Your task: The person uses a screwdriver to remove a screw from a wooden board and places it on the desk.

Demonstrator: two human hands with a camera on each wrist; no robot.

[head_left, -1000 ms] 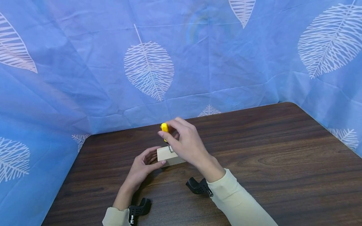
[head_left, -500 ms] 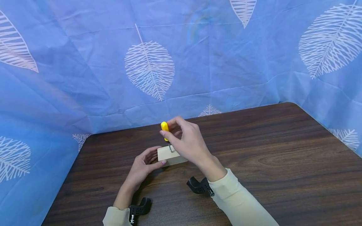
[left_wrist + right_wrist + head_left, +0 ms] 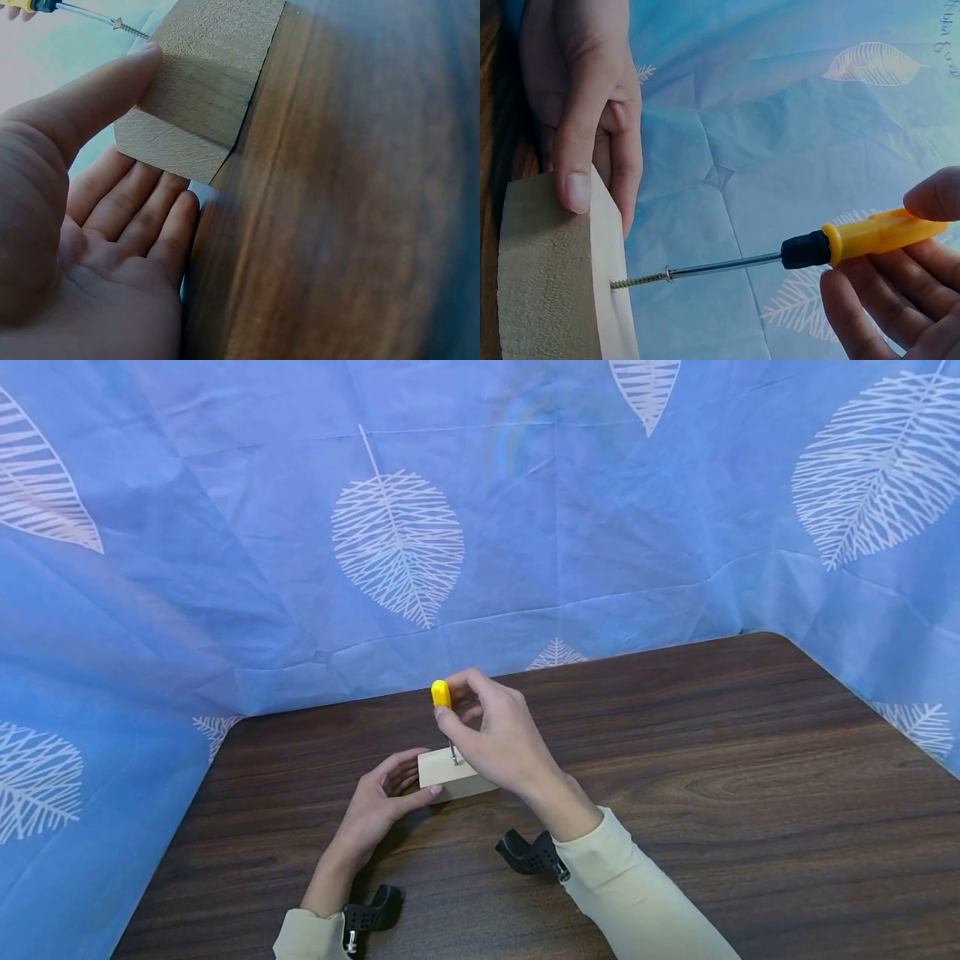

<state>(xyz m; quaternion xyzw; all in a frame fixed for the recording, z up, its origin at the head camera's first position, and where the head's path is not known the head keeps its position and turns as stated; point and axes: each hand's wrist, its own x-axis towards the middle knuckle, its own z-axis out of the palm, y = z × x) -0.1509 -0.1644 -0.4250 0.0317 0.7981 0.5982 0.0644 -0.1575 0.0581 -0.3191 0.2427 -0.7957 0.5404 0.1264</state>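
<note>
Creased blue cloth (image 3: pixel 637 518) printed with white leaf outlines hangs beyond both hands, behind the far edge of a dark brown wood-grain table (image 3: pixel 750 760). On the table, between the two hands, lies a pale, bare wooden block (image 3: pixel 456 785) with flat, angled faces. The person's left hand (image 3: pixel 382 797) holds the block's left end: its thumb presses the near face, while its fingers bend round toward the far side. Just to the right of that thumb, a thin, brass-coloured threaded screw (image 3: pixel 639 281) stands out of the block's upper face, its point in the wood and much of its thread exposed. Above the screw, the person's right hand (image 3: pixel 506 739) grips a yellow-handled screwdriver (image 3: pixel 877 234) with a black collar and a silvery metal shaft, the handle between thumb and fingers. The shaft runs down to meet the screw head, and the handle's top leans slightly toward the left hand's side. The right hand hides the block's right end in the head view. Nearer the person than each hand, a cream sleeve (image 3: pixel 637 885) ends by the wrist, with a black perforated bracket (image 3: pixel 525 852) on its inner side.
</note>
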